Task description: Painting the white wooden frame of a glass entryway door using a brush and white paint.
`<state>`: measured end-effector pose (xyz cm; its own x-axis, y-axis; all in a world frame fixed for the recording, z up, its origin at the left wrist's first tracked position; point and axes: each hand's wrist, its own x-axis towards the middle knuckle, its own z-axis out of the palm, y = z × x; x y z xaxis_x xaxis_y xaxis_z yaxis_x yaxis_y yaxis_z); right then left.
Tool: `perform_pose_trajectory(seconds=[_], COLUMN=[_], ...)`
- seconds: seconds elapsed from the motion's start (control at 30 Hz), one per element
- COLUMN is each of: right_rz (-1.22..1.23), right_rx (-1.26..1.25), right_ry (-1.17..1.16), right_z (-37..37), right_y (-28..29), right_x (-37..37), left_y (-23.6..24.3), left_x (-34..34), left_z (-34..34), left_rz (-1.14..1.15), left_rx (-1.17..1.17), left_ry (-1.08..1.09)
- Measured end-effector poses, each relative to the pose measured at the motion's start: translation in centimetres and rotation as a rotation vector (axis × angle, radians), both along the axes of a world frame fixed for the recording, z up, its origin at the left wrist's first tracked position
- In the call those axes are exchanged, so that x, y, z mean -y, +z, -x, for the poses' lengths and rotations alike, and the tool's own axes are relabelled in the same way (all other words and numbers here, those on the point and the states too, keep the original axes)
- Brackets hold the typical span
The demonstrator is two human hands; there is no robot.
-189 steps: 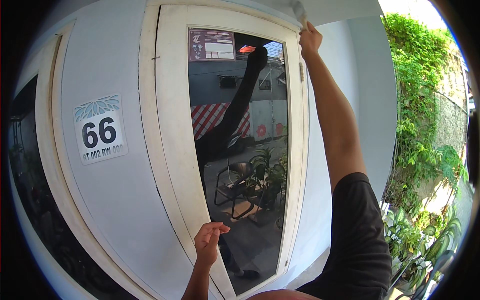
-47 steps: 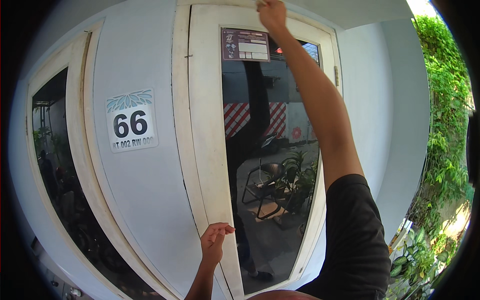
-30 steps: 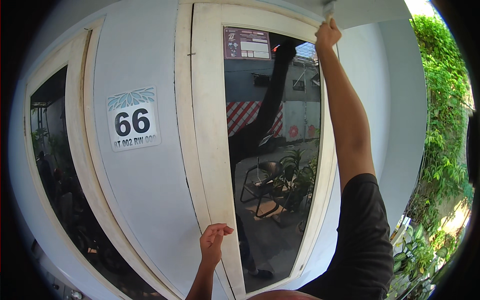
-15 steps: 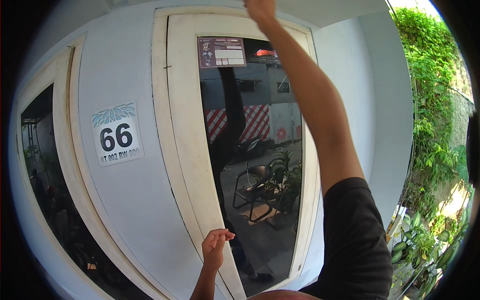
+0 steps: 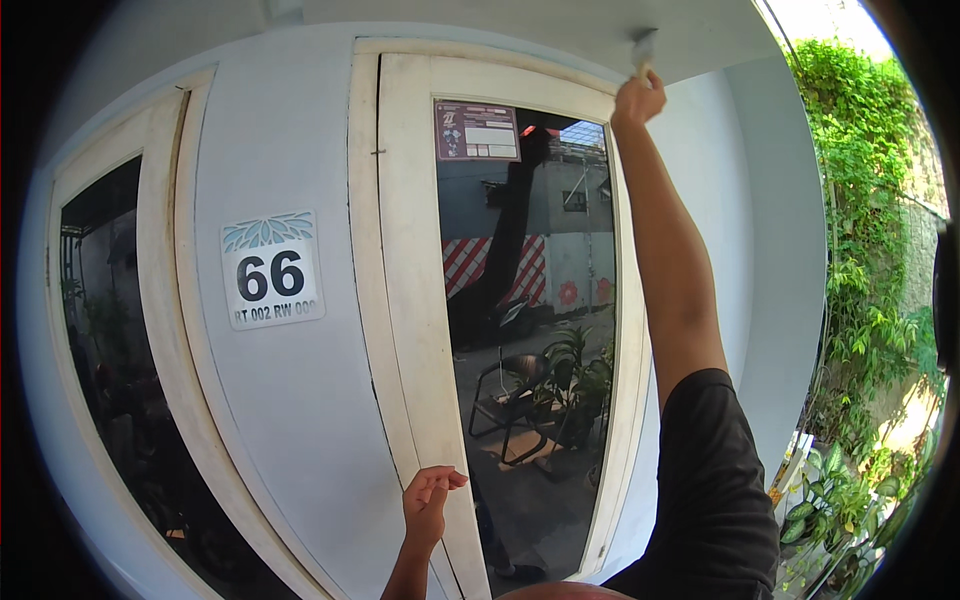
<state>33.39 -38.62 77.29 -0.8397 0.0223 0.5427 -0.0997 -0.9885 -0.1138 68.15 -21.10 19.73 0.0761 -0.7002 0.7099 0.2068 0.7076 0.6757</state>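
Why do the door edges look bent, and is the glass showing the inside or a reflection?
Head view: fisheye bows the cream wooden door frame toward the rim, corners black. The tall dark glass pane mirrors the sunlit yard, a chair and the raised arm. Right hand with a small pale tool is sharp; left hand rests on the frame.

Glossy glass pane (image 5: 530, 350), matt painted frame (image 5: 420, 300), perhaps wood, smooth wall (image 5: 300, 420)

cream door frame (image 5: 415, 300) showing vs pale grey wall (image 5: 290, 400); red-white stripes reflecting in dark glass (image 5: 530, 330); black sleeve (image 5: 715, 480).
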Motion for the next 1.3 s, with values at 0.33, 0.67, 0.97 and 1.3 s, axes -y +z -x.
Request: perform_pose_trajectory(seconds=[0.33,0.67,0.97,1.3], right_rz=[0.062,0.002,-0.09,-0.694], right_rx=[-0.521,-0.545,-0.618,-0.208], right_ry=[-0.242,-0.136,0.284,0.454], right_z=[-14.4,1.0,7.6,13.3], right_y=[-1.6,-1.1,-18.7,-62.4], right_x=[-8.1,-6.4,-8.8,-18.6], left_y=[0.9,0.4,-2.5,-6.9], left_x=[1.4,1.7,1.6,4.2], left_z=[3.6,5.8,7.0,10.7], left_rz=[-0.005,-0.036,-0.147,-0.245], left_rx=[0.08,0.092,0.102,0.217], left_ry=[-0.097,-0.165,-0.193,-0.202])
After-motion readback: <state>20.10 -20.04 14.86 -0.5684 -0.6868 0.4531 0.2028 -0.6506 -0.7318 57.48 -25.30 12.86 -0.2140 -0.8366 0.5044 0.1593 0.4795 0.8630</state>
